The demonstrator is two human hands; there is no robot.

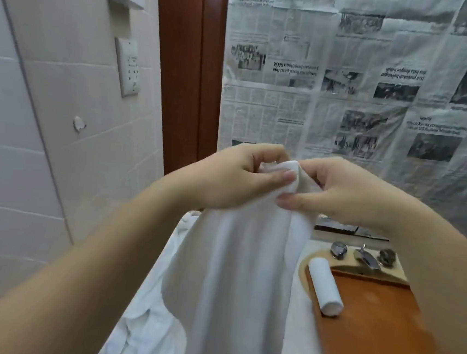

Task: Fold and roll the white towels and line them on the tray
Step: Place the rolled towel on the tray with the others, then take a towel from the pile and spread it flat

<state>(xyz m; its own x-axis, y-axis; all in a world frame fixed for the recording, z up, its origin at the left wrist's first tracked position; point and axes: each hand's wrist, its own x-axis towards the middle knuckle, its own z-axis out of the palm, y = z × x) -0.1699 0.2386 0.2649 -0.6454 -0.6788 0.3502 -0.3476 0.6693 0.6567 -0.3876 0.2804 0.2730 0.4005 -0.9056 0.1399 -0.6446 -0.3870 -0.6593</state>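
Note:
A white towel hangs in the air in front of me, held by its top edge. My left hand and my right hand pinch that edge side by side, fingers closed on the cloth. The towel drapes down over the counter and hides what lies behind it. To the right lies a brown wooden tray with one rolled white towel along its left edge. More loose white towels are heaped on the counter at the lower left.
A chrome tap with two knobs stands behind the tray. Newspaper sheets cover the wall behind. A tiled wall with sockets is close on the left, beside a brown door frame.

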